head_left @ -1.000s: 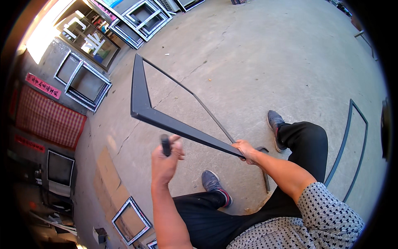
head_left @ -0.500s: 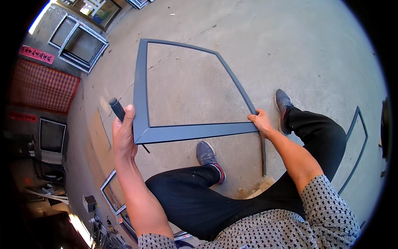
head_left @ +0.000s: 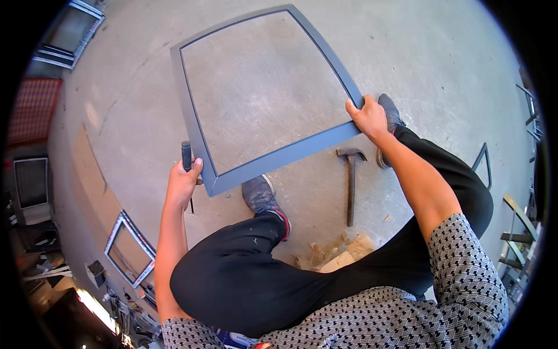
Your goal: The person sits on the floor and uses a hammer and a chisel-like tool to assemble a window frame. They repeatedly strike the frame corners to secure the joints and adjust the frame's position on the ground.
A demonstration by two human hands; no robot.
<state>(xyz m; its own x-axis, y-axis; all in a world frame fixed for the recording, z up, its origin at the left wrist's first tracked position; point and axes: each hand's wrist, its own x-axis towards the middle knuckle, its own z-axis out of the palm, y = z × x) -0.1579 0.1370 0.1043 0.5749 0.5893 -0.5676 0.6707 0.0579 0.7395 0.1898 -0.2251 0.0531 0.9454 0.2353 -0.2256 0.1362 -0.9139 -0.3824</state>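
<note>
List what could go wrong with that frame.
The screwdriver in the left hand sits close to the frame and might scratch it. The hammer lies on the floor between the shoes, so a lowered frame might knock against it.

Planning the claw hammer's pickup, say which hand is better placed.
Right hand, probably: though holding the mitred grey frame, it's nearer the claw hammer; the left hand holds a screwdriver.
</note>
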